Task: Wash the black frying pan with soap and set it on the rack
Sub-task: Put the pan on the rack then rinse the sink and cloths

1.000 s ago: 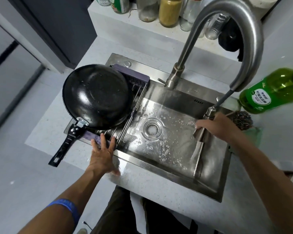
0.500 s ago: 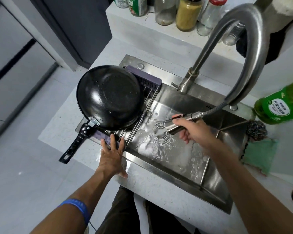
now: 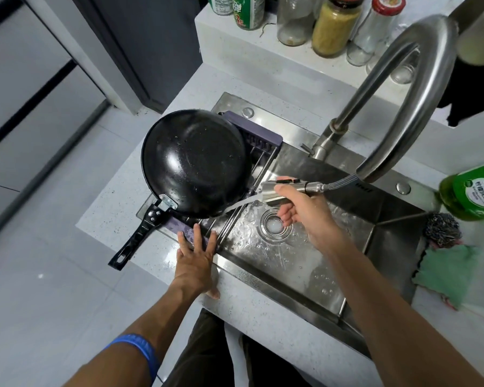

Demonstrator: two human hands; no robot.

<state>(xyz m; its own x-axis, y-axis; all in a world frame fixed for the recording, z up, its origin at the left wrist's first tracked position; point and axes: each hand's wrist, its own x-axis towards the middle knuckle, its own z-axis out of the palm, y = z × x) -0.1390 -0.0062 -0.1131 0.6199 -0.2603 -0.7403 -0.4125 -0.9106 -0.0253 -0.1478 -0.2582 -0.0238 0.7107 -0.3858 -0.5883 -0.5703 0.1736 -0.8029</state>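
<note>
The black frying pan (image 3: 193,163) lies upside down on the purple-edged rack (image 3: 260,141) across the sink's left end, its handle (image 3: 136,238) sticking out over the counter edge. My left hand (image 3: 197,258) rests flat with straight fingers on the rack's near edge and the counter. My right hand (image 3: 305,210) grips the pull-out spray head (image 3: 287,191) of the faucet (image 3: 397,107). Water streams from the head to the left, toward the pan's near rim and the rack.
The steel sink (image 3: 333,263) is wet, with the drain (image 3: 274,224) under my right hand. A green soap bottle (image 3: 475,188), a steel scourer (image 3: 442,229) and a green cloth (image 3: 447,275) sit at the right. Jars (image 3: 333,26) line the back ledge.
My right hand has carried the spray head from the sink's right side leftward to beside the pan, the hose drawn out. Left hand and pan have stayed put.
</note>
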